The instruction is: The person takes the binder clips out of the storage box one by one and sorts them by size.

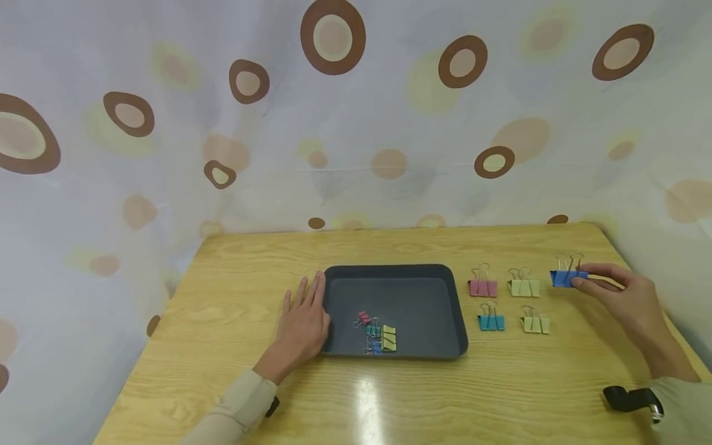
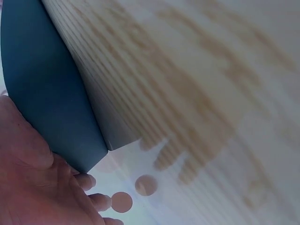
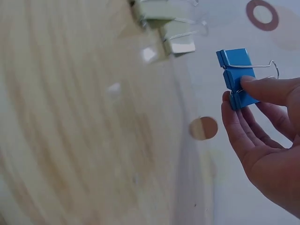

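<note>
Apparently midway: four large clips [image 1: 483, 288] stand on desk [image 1: 423, 395], small clips [image 1: 388, 340] left in tray [image 1: 425, 309]. Right hand [image 1: 633, 301] pinches blue clip [image 1: 562, 279]; left hand [image 1: 303, 324], straight-fingered, touches tray.

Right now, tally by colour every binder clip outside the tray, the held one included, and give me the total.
Pink binder clip: 1
Pale yellow-green binder clips: 2
Teal binder clip: 1
Blue binder clip, held in the right grip: 1
Total: 5
</note>
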`<state>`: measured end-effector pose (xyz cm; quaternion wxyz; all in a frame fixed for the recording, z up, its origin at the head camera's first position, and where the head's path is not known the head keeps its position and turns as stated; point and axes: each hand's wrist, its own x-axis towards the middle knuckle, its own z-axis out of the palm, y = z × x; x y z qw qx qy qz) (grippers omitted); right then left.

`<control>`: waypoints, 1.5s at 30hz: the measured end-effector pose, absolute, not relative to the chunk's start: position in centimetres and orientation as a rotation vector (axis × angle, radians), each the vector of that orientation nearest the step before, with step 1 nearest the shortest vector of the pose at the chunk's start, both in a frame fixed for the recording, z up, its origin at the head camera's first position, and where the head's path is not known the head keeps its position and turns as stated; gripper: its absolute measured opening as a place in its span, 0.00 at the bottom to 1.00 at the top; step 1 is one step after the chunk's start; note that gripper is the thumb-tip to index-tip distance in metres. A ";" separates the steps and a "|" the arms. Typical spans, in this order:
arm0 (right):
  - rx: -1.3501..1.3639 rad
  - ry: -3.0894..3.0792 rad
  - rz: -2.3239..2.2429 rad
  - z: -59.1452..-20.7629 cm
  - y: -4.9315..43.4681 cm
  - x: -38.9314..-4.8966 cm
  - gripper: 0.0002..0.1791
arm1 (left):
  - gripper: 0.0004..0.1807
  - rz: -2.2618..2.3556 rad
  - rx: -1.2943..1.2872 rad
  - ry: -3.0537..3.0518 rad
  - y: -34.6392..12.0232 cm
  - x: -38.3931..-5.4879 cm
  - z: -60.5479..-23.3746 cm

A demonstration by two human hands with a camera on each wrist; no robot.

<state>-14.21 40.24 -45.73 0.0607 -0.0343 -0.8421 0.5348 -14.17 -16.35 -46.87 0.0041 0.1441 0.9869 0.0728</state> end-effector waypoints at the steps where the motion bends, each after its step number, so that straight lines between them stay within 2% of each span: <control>1: -0.092 -2.555 1.622 -45.9 40.5 -14.3 0.20 | 0.36 0.226 0.449 3.093 -16.4 -14.1 -46.9; 14: -0.036 -2.687 1.479 -48.3 42.4 -16.2 0.16 | 0.36 0.239 0.451 3.109 -16.7 -14.1 -47.1; 25: -0.017 -2.698 1.463 -48.6 42.4 -16.4 0.15 | 0.36 0.257 0.454 3.120 -16.5 -14.2 -47.3; 37: -0.017 -2.757 1.287 -48.1 41.6 -16.4 0.21 | 0.36 0.235 0.444 3.107 -16.6 -14.3 -47.4; 45: 0.007 -2.685 1.333 -47.6 42.6 -15.9 0.13 | 0.37 0.236 0.442 3.100 -16.5 -14.3 -47.2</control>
